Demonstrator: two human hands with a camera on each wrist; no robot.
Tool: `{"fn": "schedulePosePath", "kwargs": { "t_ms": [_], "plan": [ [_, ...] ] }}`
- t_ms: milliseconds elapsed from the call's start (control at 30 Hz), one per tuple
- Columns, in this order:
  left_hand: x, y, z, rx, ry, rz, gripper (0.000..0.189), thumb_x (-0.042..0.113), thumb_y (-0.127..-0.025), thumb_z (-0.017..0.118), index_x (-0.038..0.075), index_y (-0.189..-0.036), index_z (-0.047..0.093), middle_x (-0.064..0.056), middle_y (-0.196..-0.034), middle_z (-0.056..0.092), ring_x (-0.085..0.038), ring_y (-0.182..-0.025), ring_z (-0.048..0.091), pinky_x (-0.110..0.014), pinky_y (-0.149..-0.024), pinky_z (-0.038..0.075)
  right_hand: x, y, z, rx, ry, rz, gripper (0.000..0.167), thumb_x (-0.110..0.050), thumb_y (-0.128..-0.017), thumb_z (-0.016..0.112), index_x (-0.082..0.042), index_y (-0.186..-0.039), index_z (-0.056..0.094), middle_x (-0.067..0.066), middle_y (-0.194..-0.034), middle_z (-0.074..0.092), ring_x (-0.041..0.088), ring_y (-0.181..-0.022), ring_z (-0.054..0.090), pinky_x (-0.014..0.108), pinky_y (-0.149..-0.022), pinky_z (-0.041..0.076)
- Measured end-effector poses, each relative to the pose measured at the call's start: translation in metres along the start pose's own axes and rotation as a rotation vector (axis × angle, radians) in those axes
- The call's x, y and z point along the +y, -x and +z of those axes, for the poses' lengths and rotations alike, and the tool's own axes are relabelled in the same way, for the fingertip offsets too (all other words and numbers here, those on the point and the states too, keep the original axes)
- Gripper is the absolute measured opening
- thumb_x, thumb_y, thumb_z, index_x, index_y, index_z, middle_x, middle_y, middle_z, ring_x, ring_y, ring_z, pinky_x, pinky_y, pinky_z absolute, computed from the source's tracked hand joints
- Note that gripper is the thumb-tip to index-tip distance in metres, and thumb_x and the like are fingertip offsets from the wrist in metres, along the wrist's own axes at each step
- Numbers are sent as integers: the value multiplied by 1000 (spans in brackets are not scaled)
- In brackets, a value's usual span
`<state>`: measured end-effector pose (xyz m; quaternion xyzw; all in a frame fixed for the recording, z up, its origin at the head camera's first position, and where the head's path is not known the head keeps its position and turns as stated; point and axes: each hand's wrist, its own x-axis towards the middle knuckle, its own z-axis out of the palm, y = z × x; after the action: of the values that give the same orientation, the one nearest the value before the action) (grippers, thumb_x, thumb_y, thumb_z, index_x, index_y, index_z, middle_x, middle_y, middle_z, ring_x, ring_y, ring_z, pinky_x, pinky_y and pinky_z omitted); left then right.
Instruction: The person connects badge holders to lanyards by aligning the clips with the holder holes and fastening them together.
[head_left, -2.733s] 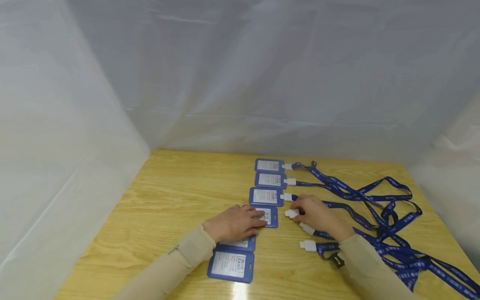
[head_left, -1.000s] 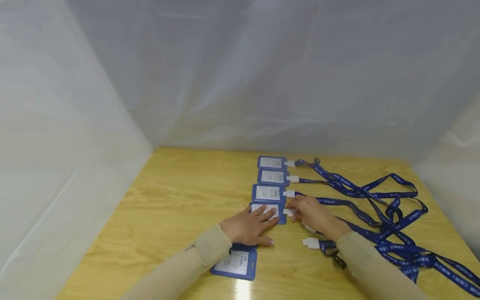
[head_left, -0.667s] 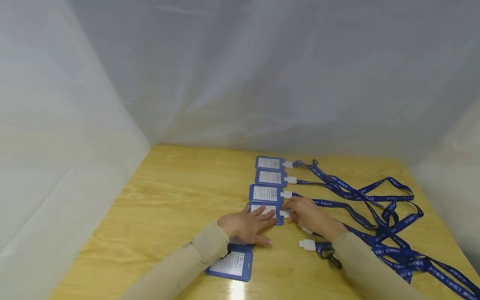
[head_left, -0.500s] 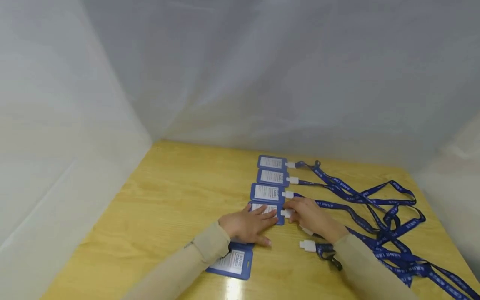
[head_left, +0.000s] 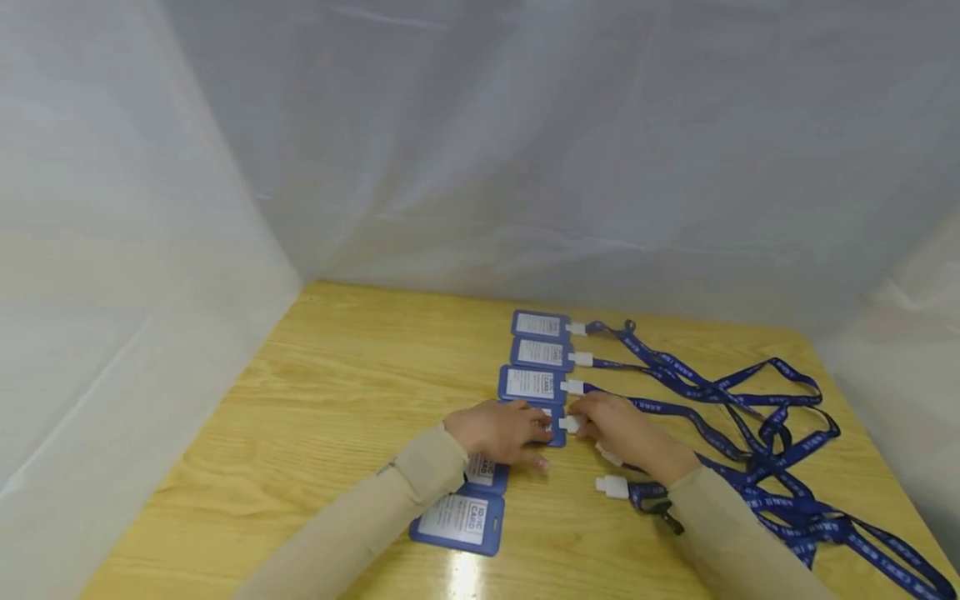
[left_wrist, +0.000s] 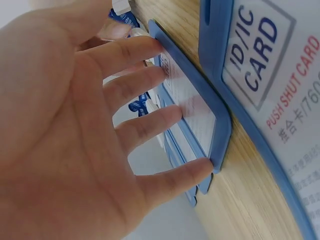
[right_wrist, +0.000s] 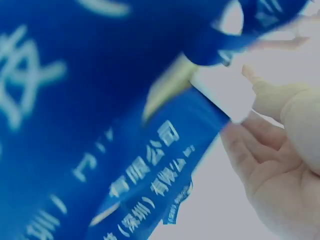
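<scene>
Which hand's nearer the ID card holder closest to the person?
Left: the left hand is beyond that holder; the right hand is farther off, beyond and rightward, pinching a white clip.

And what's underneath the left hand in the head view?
The left hand covers parts of the fourth card holder from the back, whose right end shows, and the fifth card holder, whose right part shows. Hand and sleeve hide most of the rest there.

I see a yellow wooden tabletop (head_left: 322,408) with wavy lines. Behind it is a gray, wrinkly back wall (head_left: 480,150), with a pale left wall (head_left: 112,250) and a right wall (head_left: 915,350) too. A bright spot (head_left: 463,577) shines on the wood.
</scene>
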<state>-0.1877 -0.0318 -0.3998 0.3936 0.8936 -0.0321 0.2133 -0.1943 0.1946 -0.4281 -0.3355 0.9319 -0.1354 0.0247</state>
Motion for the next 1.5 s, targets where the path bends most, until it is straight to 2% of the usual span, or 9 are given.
{"fn": "schedulePosePath", "kwargs": {
  "t_ms": [233,367,600,867,1033,1167,1233,1333,1500],
  "plan": [
    [-1,-2,0,-1,0,-9,62,63,-99,47,29,-150,50,6,-160,41,-21,-147,37,-44,-119,37,3,14,-19,91,-36,79,20,-15,-95,72,-3,-110,74,6,-98,73,17,-82,69,30,-68,60],
    [-1,-3,1,27,-30,-4,60,62,-98,48,28,-148,53,5,-158,44,-21,-145,41,-44,-118,39,-1,27,-26,110,-6,62,13,-13,-91,76,-7,-102,75,0,-90,69,10,-77,65,23,-63,56],
    [4,0,4,176,-150,-34,48,52,-105,45,22,-141,58,1,-146,56,-18,-138,48,-43,-113,44,-8,54,-16,122,92,92,7,-8,-87,78,-10,-90,73,-3,-81,64,6,-69,59,20,-57,51],
    [4,23,1,242,-183,-45,42,46,-106,47,22,-137,62,3,-134,64,-16,-128,55,-43,-113,45,-7,61,-6,87,-6,145,10,-20,-90,77,-10,-92,75,-5,-79,66,0,-64,54,19,-54,47],
    [1,40,3,278,-154,-9,36,43,-105,51,20,-127,68,4,-117,68,-14,-110,60,-38,-98,53,-5,62,-2,58,-59,146,8,-18,-88,78,-12,-91,73,-8,-78,63,-1,-65,53,20,-55,47],
    [-7,53,8,281,-97,-33,31,41,-106,51,20,-120,69,5,-108,68,-13,-101,60,-36,-89,54,-4,61,0,76,-87,188,11,-18,-93,75,-15,-90,65,-9,-76,60,0,-61,48,21,-52,43],
    [-11,59,10,271,-62,-61,30,39,-106,51,20,-119,69,5,-108,68,-14,-101,61,-38,-91,54,-3,62,0,104,-63,182,15,-18,-93,74,-17,-89,60,-9,-77,57,2,-63,46,23,-55,42],
    [-17,69,13,253,-22,-94,30,36,-106,51,18,-123,68,3,-111,68,-17,-104,62,-40,-94,54,-3,64,-1,146,13,144,23,-17,-91,77,-20,-85,55,-10,-78,54,7,-71,45,34,-69,47],
    [-22,80,18,257,5,-86,30,35,-105,53,18,-126,68,3,-111,67,-15,-103,60,-37,-92,53,-4,63,-5,216,41,101,33,-20,-84,84,-24,-80,51,-13,-81,57,23,-100,57,58,-87,42]
  ]
}}
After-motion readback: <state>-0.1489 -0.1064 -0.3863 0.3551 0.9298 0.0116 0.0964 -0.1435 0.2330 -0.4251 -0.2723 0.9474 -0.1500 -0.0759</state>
